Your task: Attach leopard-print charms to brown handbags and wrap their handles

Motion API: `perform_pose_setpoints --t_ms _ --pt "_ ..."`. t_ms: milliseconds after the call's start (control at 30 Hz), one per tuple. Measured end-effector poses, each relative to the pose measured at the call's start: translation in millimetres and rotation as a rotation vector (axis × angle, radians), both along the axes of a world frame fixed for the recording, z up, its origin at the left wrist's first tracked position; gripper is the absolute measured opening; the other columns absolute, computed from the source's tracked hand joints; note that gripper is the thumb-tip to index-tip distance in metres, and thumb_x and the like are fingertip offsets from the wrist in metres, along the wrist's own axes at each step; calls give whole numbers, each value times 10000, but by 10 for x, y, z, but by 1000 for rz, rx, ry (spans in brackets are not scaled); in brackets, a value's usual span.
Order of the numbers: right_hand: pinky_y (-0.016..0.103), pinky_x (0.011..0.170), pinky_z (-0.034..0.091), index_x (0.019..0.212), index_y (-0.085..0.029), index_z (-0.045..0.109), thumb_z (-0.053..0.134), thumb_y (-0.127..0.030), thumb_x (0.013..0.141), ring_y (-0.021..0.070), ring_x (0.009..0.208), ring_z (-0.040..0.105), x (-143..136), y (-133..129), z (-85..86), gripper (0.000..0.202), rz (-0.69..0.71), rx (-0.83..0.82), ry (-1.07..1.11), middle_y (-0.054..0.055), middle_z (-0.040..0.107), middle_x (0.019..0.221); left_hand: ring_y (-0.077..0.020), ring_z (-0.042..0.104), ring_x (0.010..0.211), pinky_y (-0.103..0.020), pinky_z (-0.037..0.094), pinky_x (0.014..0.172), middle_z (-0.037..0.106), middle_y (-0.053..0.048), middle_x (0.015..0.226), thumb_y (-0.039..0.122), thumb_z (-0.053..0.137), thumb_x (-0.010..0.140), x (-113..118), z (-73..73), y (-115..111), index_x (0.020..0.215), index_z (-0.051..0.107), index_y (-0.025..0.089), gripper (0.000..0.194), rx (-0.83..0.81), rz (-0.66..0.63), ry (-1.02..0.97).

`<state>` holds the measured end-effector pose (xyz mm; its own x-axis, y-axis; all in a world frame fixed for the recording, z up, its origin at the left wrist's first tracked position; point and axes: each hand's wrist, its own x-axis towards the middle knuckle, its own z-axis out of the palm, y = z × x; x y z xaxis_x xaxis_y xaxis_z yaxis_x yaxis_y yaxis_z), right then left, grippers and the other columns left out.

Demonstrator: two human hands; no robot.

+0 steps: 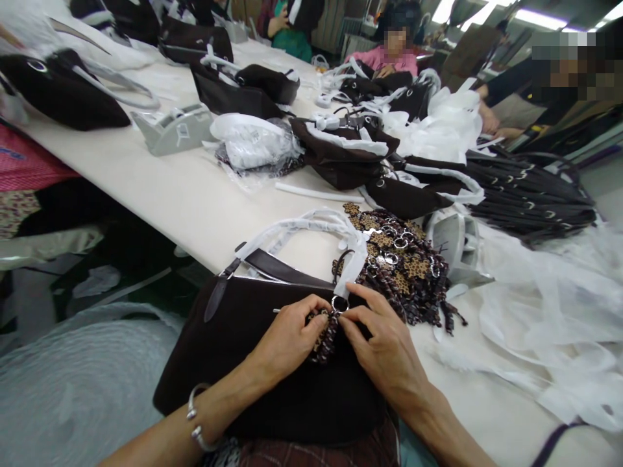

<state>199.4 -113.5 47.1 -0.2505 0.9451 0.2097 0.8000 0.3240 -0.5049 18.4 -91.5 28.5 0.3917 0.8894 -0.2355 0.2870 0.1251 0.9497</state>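
A dark brown handbag leans at the table's front edge, its zipped top facing away from me. White wrapping covers its raised handles. My left hand pinches a braided charm with a leopard-print piece against the bag's front. Beside it, my right hand has thumb and fingers closed at the charm's top, just under a metal ring at the handle's base. Exactly which small part the right fingertips grip is hidden. Just beyond lies a pile of similar charms with leopard-print flowers and metal rings.
Tape dispensers stand on the white table. More dark bags with wrapped handles lie farther back. Black straps and white wrapping sheets are at right. Co-workers sit across the table. A large roll of foam is at lower left.
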Motion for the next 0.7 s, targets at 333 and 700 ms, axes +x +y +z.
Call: perform_pose_setpoints --t_ms 333,700 --pt "459 1034 464 864 -191 692 555 -158 903 263 1203 574 -6 10 -35 147 -27 -11 16 133 599 1294 -139 584 718 -237 424 662 660 4 800 194 480 882 -4 -49 23 975 663 175 206 -57 -16 -49" --pt "439 1044 454 863 -220 718 587 -169 881 253 1205 577 33 -14 -53 141 -58 -58 70 97 599 1308 -127 566 647 -229 406 589 647 -19 752 273 517 872 -15 -134 65 961 635 146 195 -287 -22 -238"
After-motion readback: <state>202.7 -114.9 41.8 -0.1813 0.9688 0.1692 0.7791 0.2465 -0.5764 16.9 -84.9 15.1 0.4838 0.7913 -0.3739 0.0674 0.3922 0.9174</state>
